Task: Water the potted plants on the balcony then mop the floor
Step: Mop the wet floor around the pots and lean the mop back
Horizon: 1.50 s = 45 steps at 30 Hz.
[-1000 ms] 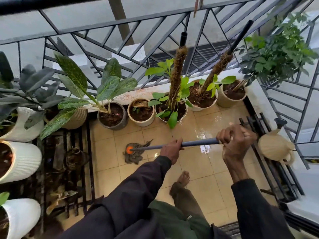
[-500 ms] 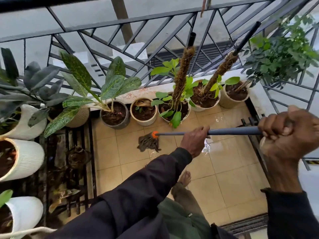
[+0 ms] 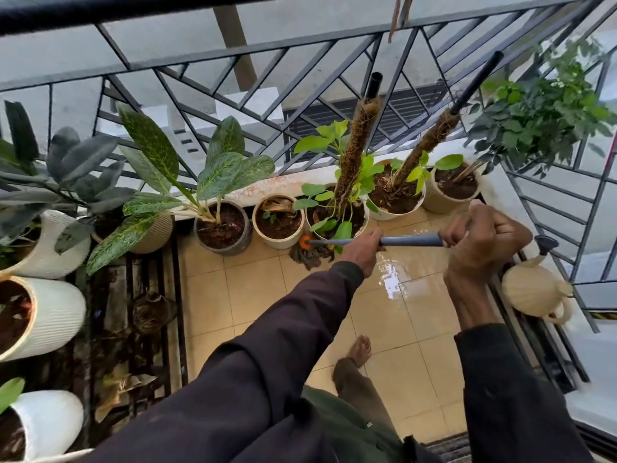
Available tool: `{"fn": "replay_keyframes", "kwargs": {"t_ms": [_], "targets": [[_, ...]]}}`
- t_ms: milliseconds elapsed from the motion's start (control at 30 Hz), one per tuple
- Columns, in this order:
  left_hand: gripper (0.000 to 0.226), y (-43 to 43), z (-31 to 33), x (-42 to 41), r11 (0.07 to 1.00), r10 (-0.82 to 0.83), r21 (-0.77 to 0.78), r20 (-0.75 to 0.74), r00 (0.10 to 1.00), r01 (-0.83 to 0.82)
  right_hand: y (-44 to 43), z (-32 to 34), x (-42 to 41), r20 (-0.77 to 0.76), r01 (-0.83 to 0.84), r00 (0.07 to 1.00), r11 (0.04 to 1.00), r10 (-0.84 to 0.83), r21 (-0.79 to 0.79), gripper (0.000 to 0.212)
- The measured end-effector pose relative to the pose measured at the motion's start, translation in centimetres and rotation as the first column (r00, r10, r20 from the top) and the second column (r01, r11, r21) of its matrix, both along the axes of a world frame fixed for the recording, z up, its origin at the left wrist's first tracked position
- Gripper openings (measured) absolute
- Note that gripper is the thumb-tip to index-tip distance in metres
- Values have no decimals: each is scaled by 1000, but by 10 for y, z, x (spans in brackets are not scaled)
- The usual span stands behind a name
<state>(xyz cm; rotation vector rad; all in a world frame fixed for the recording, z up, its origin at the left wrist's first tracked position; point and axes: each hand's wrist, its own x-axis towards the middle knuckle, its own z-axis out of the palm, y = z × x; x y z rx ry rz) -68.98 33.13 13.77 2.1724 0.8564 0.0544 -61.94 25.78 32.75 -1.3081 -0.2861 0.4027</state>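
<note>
Head view: I'm on the mopping half of the job. My left hand [image 3: 362, 250] is wrapped round the mop handle [image 3: 410, 241] low down, and my right hand [image 3: 480, 242] is clenched round its upper end. The mop head [image 3: 310, 255] lies on the floor [image 3: 253, 289] at the foot of the pot row, just beside the moss-pole pot [image 3: 366, 217]. To do this well, I'd press the head flat with my left hand, steer with my right, and pull short strokes back toward me so nothing knocks the pots. The shiny wet patch [image 3: 397, 279] near my hands needs soaking up, I reckon. My bare foot [image 3: 360, 350] is on tile nearby, so slipping is a risk. The watering can [image 3: 531, 292] sits off to my right, out of the way.
</note>
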Motion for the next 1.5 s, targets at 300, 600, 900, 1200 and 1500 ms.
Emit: {"fn": "replay_keyframes", "kwargs": {"t_ms": [300, 600, 900, 1200, 1500], "targets": [[22, -20, -1, -69, 998, 55, 20, -119, 991, -53, -11, -30, -14, 88, -4, 996, 993, 15, -120, 41], [29, -21, -23, -156, 985, 171, 53, -153, 973, -165, -12, -55, -73, 37, -226, 973, 972, 228, -67, 46], [23, 26, 23, -152, 922, 287, 230, 136, 948, -312, 49, 14, -91, 248, -442, 881, 888, 403, 128, 44], [29, 68, -31, -188, 950, 313, -26, 42, 949, -312, 67, -41, -153, 328, -349, 869, 929, 370, -122, 51], [27, 79, -31, -182, 943, 330, 46, -5, 944, -329, 103, -18, -143, 190, -305, 928, 946, 322, -113, 53]]}}
